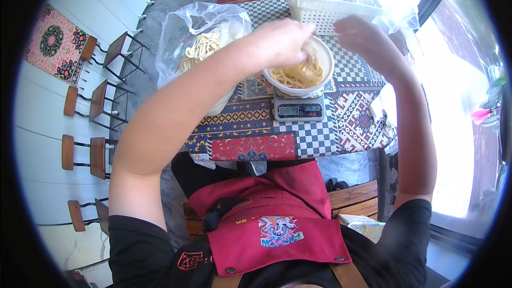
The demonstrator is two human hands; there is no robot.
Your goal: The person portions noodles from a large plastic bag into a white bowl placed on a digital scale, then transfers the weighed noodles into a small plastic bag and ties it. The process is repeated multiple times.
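Observation:
My left hand (282, 44) is over a round white plastic bowl (329, 62), its fingers at a blurred bundle of yellow noodles (311, 58) that rises from the bowl. More noodles lie in the bottom of the bowl. The bowl rests on a grey digital kitchen scale (299, 109) with a small display and buttons. To the right of the bowl, my right hand (356, 34) is raised in front of a white perforated plastic basket (320, 18). It is blurred by motion, and its fingertips are unclear.
A clear plastic bag (168, 54) of pale noodles (204, 46) sits left of the bowl, partly behind my left forearm. The basket holds bagged contents. A patterned patchwork cloth (248, 108) covers the table. Wooden-seated chairs (100, 100) line the left wall; bright glass is on the right.

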